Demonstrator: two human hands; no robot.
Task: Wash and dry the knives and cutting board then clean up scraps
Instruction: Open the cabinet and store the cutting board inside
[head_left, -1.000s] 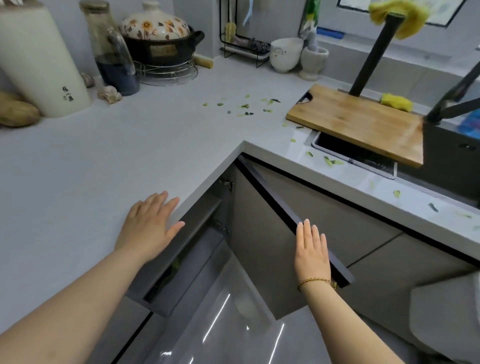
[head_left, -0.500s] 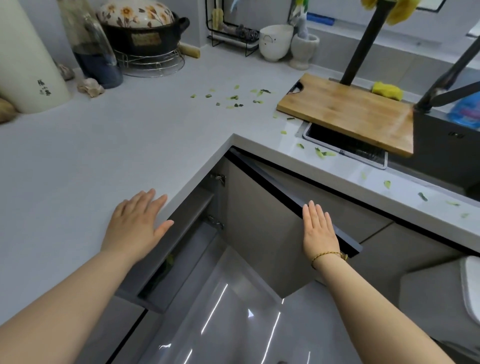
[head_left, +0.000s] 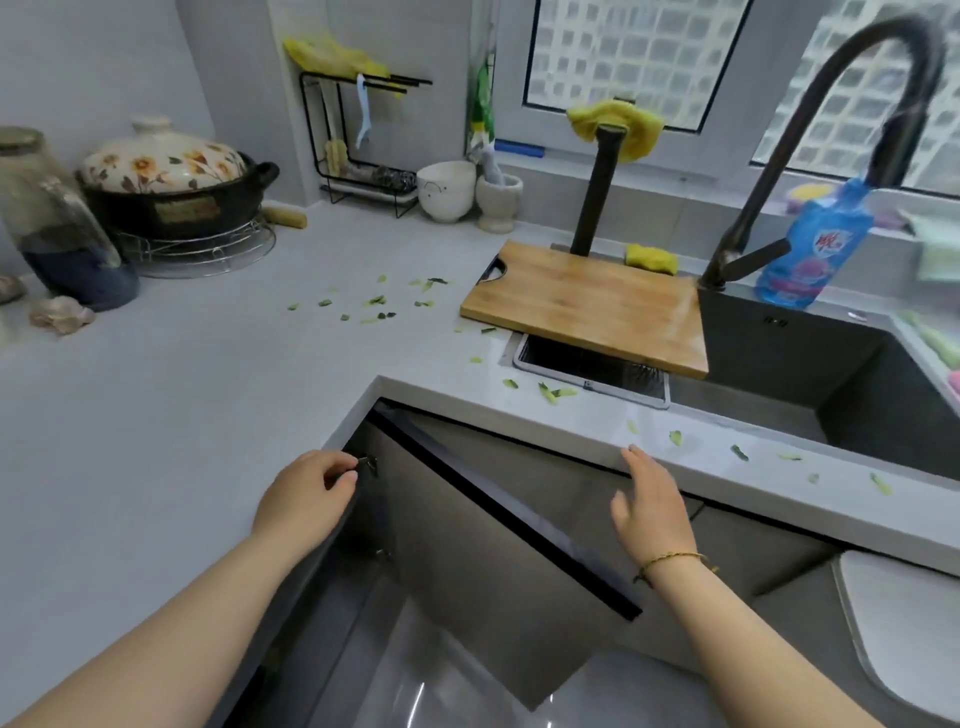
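Observation:
The wooden cutting board (head_left: 587, 306) lies flat across the left end of the dark sink (head_left: 841, 379). Green vegetable scraps are scattered on the grey countertop: one group (head_left: 379, 302) left of the board, more scraps (head_left: 551, 393) along the front edge. No knife is in view. My left hand (head_left: 306, 496) is at the counter's inner corner, fingers curled over the edge next to a hinge. My right hand (head_left: 649, 512) is open above the open cabinet door (head_left: 498, 525), fingertips at the counter's front edge.
A yellow sponge (head_left: 652, 258) sits behind the board, and a yellow cloth (head_left: 618, 127) hangs on a black post. A black faucet (head_left: 810, 130) and a blue detergent bottle (head_left: 815, 249) stand behind the sink. A floral-lidded pot (head_left: 171, 187), a jar, bowls and a rack line the back.
My left hand slid forward to the counter's corner and curled its fingers over the edge. My right hand left the top of the cabinet door and rose to the counter's front edge. The view tilted up.

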